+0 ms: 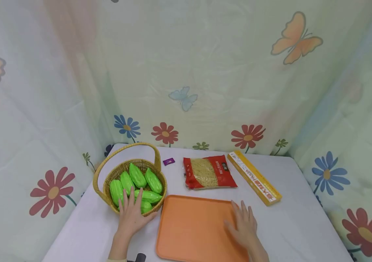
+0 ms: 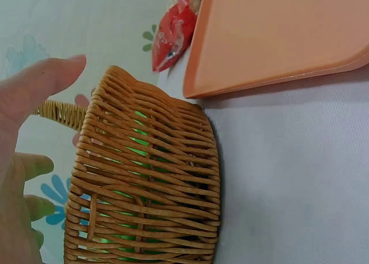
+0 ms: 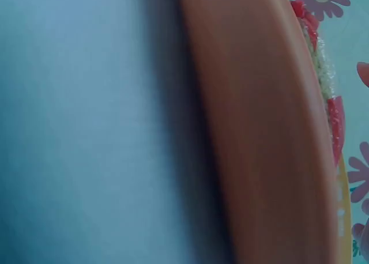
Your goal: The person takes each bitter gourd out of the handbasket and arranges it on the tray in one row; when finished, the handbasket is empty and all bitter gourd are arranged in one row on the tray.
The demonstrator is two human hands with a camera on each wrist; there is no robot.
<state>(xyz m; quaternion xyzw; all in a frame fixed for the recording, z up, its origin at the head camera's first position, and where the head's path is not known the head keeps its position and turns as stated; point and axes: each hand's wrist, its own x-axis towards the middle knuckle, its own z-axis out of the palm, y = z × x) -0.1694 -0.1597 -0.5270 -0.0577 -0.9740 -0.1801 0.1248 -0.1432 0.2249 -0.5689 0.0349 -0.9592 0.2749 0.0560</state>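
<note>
My left hand (image 1: 131,218) is over the near rim of a round wicker basket (image 1: 165,183), with its fingers spread and nothing held. Inside the basket lie several glossy green, ridged, elongated vegetables (image 1: 137,174). From the left wrist view, the thumb and fingers reach past the top of the woven side (image 2: 144,183). Fingers apart and holding nothing, my right hand (image 1: 246,229) overlaps the right part of a flat orange tray (image 1: 195,225). The tray's edge (image 3: 259,131) fills the middle of the right wrist view, where little of that hand shows.
Behind the tray lies a red bag (image 1: 208,173) with a clear window onto pale yellow contents. A long yellow pasta box (image 1: 254,178) lies slanted at the right. One small purple packet (image 1: 169,161) is beside the basket's upright handle (image 1: 157,160). Printed curtains (image 1: 205,72) border the white-covered table.
</note>
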